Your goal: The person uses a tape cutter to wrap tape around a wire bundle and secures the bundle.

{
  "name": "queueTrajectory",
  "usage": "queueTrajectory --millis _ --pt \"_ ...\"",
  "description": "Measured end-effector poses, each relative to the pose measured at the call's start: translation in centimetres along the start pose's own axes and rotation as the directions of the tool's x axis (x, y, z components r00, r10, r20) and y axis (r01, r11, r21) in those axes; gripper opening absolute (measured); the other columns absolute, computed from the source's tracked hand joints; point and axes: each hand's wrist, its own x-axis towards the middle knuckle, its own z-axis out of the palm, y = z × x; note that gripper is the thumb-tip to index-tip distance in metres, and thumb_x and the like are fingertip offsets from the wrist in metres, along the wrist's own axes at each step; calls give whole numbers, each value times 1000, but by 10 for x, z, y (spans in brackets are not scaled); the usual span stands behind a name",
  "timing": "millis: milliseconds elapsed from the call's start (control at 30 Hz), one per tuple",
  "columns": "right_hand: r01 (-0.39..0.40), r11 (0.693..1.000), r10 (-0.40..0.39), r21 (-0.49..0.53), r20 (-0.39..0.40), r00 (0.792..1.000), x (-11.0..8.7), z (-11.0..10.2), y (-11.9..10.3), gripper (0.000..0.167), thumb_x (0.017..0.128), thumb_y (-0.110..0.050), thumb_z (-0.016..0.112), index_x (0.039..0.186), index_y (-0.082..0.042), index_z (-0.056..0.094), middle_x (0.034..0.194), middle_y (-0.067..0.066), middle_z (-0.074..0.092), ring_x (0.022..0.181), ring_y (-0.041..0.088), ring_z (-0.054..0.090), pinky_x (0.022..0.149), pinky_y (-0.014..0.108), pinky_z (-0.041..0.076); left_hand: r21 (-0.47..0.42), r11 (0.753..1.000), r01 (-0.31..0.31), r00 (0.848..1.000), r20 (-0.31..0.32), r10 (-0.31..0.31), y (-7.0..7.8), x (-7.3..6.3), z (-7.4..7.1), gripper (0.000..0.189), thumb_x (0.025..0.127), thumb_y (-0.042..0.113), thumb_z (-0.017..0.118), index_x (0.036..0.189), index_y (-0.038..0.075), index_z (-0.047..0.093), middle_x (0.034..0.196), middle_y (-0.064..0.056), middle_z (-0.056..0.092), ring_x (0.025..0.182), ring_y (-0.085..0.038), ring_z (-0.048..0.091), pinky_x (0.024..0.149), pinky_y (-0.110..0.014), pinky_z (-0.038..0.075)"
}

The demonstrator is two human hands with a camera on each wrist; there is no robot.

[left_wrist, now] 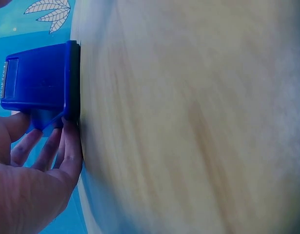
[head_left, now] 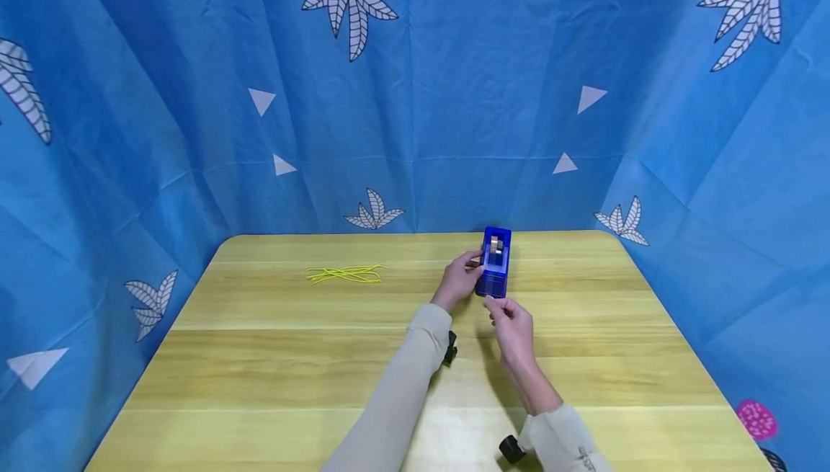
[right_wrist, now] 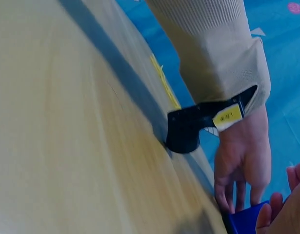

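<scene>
A blue tape dispenser stands near the table's far edge. Its serrated cutter shows in the left wrist view. My left hand grips the dispenser's left side, thumb near the cutter end and fingers lower along the side. At the near, cutter end, my right hand pinches with thumb and forefinger, seemingly on the tape's end; the tape itself barely shows. In the right wrist view, the left hand and right hand meet at the dispenser, whose lower part is cut off.
A loose bundle of thin yellow cords lies left of the hands on the wooden table. A blue patterned curtain hangs behind and at both sides. Black wrist mounts project below the sleeves.
</scene>
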Motion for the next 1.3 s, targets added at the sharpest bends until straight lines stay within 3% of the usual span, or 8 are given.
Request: queueTrajectory --millis 400,1033,1300 --pt "-21 998 21 56 16 1000 -21 2 0 21 101 -19 68 97 2 71 79 -5 59 78 13 57 71 24 48 41 999 -7 1000 -2 7 -1 0 -3 38 107 18 59 145 16 60 130 -13 70 120 -31 69 101 -42 56" --pt "-39 998 36 54 43 998 -42 0 7 20 101 -17 66 93 1 69 79 -2 60 78 15 58 72 24 49 -4 999 40 999 -2 -40 -2 1 0 39 106 18 60 145 20 60 133 -10 68 122 -29 67 102 -44 56" --pt "-37 998 34 47 52 998 -49 1 10 20 102 -17 66 93 1 68 80 -1 59 79 16 57 73 25 48 -25 999 28 1000 -3 -28 -3 3 0 39 107 17 59 145 18 60 130 -12 68 120 -30 68 100 -43 56"
